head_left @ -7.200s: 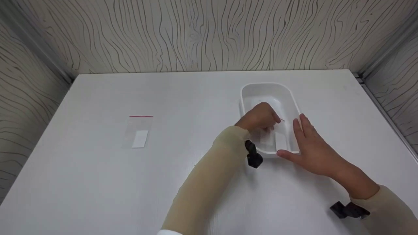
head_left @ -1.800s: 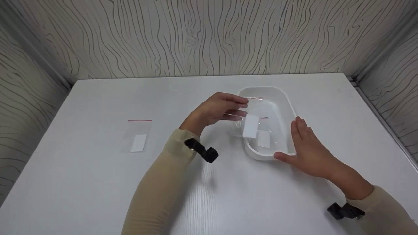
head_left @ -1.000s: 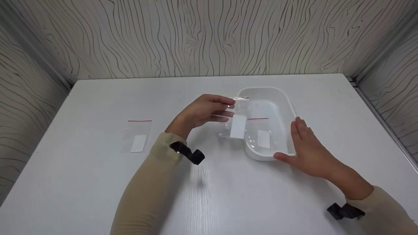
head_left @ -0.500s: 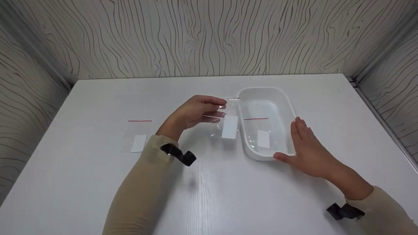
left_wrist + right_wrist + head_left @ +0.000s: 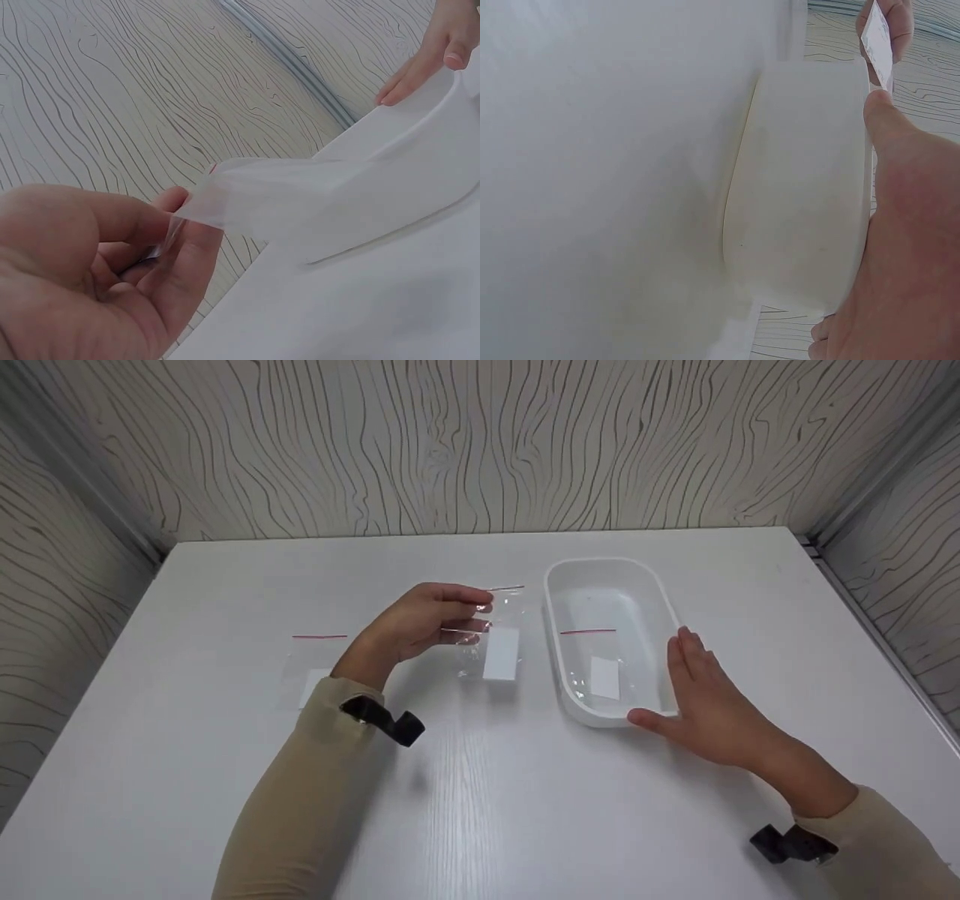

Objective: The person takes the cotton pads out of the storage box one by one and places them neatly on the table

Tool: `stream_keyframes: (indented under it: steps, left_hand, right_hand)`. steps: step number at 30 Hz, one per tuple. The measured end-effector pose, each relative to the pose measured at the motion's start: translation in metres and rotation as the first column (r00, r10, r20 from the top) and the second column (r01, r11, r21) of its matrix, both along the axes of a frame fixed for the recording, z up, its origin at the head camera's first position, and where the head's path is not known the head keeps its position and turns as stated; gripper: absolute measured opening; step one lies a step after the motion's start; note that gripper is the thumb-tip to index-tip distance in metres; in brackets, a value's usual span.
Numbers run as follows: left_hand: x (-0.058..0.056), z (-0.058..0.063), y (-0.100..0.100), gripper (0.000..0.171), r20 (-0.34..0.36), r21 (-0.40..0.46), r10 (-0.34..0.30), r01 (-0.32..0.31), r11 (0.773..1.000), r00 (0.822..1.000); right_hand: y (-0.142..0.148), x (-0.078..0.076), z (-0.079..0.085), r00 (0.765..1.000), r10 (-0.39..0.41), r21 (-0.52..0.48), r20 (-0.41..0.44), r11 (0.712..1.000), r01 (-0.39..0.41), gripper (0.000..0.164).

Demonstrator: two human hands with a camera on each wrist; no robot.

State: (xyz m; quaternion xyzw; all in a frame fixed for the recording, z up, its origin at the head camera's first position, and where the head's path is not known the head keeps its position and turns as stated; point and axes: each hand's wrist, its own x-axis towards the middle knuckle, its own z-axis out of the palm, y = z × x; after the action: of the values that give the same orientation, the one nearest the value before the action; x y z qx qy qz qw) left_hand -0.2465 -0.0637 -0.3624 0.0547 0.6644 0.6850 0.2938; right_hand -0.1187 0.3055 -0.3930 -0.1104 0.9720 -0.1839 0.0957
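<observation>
A clear zip bag with a red seal line and a white card inside point(image 5: 501, 652) is pinched between the thumb and fingers of my left hand point(image 5: 420, 622), left of a white box. The left wrist view has the bag point(image 5: 262, 191) stretching out from the fingertips. My right hand point(image 5: 720, 709) rests against the right side of the box point(image 5: 553, 592), its fingers straight and its thumb on the near rim. A similar bag point(image 5: 604, 678) lies inside the box. Further left, another bag point(image 5: 319, 649) lies on the table, partly hidden by the left wrist.
The white table point(image 5: 510, 810) runs back to a wood-grain patterned panel point(image 5: 450, 450). Grey metal profiles point(image 5: 90, 472) stand at the corners. A small black camera point(image 5: 382, 720) is strapped to the left sleeve, and another black camera point(image 5: 793, 844) to the right one.
My left hand, reaching inside the box at first, has lifted a bag out and carried it left, clear of the rim. My right hand stays at the box.
</observation>
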Motion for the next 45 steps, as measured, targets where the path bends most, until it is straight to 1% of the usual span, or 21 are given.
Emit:
stream_keyframes:
  steps: [8,23,27,32,37,45]
  left_hand:
    - [0.001,0.000,-0.019,0.030,-0.013,-0.020,0.021,-0.021,1.000,1.000]
    - [0.001,-0.001,-0.051,0.031,-0.021,-0.105,0.049,-0.051,0.993,0.999]
    - [0.001,-0.004,-0.058,0.032,-0.016,-0.128,0.058,-0.059,0.990,0.998]
    - [-0.001,-0.009,-0.066,0.032,-0.025,-0.167,0.070,-0.073,0.983,0.997]
    - [-0.003,-0.015,-0.075,0.035,-0.007,-0.161,0.076,-0.076,0.984,0.997]
    - [-0.004,-0.018,-0.084,0.039,0.007,-0.169,0.076,-0.073,0.983,0.997]
  right_hand:
    - [0.001,0.000,0.000,1.000,0.001,0.003,-0.005,1.000,-0.001,0.122]
    - [0.000,0.000,0.001,1.000,-0.013,-0.002,0.013,1.000,0.014,0.123]
    - [-0.001,0.000,0.002,1.000,-0.018,0.005,0.018,1.000,0.018,0.123]
    - [-0.001,-0.001,0.002,1.000,-0.013,0.007,0.014,1.000,0.013,0.123]
    - [-0.001,-0.001,0.000,1.000,-0.012,0.007,0.014,1.000,0.012,0.122]
    - [0.001,-0.001,-0.001,1.000,-0.009,0.005,0.009,1.000,0.009,0.123]
